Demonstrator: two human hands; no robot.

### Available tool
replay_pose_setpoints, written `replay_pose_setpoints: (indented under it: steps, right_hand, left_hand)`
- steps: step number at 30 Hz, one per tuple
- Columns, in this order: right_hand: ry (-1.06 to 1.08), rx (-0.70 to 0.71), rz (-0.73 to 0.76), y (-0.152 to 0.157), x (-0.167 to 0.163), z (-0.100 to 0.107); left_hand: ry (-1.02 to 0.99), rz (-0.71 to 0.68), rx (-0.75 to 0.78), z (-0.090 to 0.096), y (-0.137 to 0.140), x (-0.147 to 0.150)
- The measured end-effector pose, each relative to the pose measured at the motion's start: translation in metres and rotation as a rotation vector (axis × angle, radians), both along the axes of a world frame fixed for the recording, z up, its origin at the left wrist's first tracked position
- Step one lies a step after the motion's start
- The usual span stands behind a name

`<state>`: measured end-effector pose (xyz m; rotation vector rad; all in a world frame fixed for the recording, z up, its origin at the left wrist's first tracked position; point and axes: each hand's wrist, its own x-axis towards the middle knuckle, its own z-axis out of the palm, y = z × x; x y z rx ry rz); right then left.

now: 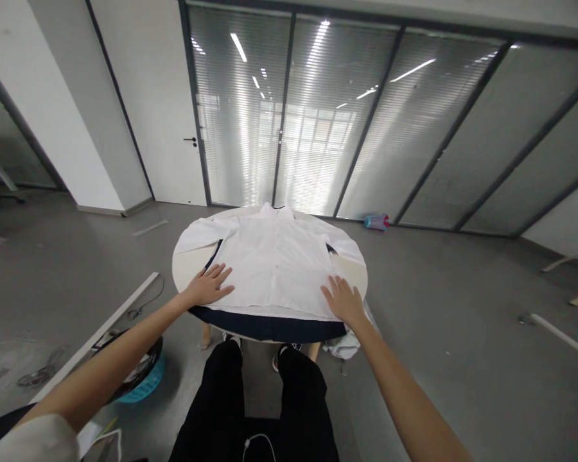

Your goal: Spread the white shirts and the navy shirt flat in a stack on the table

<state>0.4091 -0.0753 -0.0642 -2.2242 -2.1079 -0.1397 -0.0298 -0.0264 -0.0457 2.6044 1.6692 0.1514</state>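
A white button-up shirt [274,263] lies spread front side up on a round pale table [352,273], its collar at the far edge and its sleeves out to both sides. Beneath it is a dark navy cloth [274,327], which shows along the near edge and under the armpits. My left hand [209,285] rests flat with fingers spread on the shirt's lower left side. On the lower right side, near the hem, my right hand [344,300] lies flat too, fingers apart. Neither hand grips the fabric.
On the floor at left stands a blue basket [147,384] with a dark liner, beside a long white strip [101,330] and cables. White cloth [344,346] hangs low by the table's right side. A blue and red object [376,222] lies near the glass partition [318,128].
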Motion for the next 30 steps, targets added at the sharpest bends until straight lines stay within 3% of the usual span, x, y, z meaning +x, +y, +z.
replay_pose_setpoints:
  steps: [3, 7, 10, 12, 15, 19, 21, 24, 27, 30]
  right_hand:
    - [-0.03, 0.128, -0.01, 0.022, -0.017, 0.024]
    - [0.022, 0.19, 0.204, 0.091, -0.087, 0.053]
    - [0.051, 0.146, 0.302, 0.132, -0.13, 0.049]
    - [0.06, 0.078, 0.316, 0.144, -0.137, 0.035]
    - [0.057, -0.02, 0.326, 0.147, -0.11, 0.011]
    - [0.023, -0.087, 0.256, 0.135, -0.027, -0.005]
    - [0.009, -0.122, 0.143, 0.128, 0.015, -0.009]
    - [-0.01, -0.051, 0.054, 0.124, 0.061, -0.009]
    - [0.022, 0.158, 0.001, 0.144, 0.077, 0.001]
    - [0.138, 0.3, -0.062, 0.185, 0.079, 0.018]
  left_hand:
    - [0.006, 0.023, -0.01, 0.032, 0.029, 0.014]
    - [-0.062, 0.007, 0.097, 0.059, 0.093, 0.08]
    - [-0.088, 0.009, 0.152, 0.046, 0.125, 0.119]
    - [-0.074, 0.043, 0.14, 0.026, 0.133, 0.124]
    - [-0.042, 0.088, 0.086, -0.004, 0.135, 0.1]
    - [-0.016, 0.093, 0.094, -0.02, 0.134, 0.043]
    - [0.003, 0.123, 0.087, -0.018, 0.133, 0.013]
    - [-0.02, 0.188, 0.065, -0.006, 0.139, -0.025]
    - [-0.12, 0.297, 0.11, 0.009, 0.16, -0.051]
    - [-0.218, 0.432, 0.188, 0.015, 0.193, -0.068]
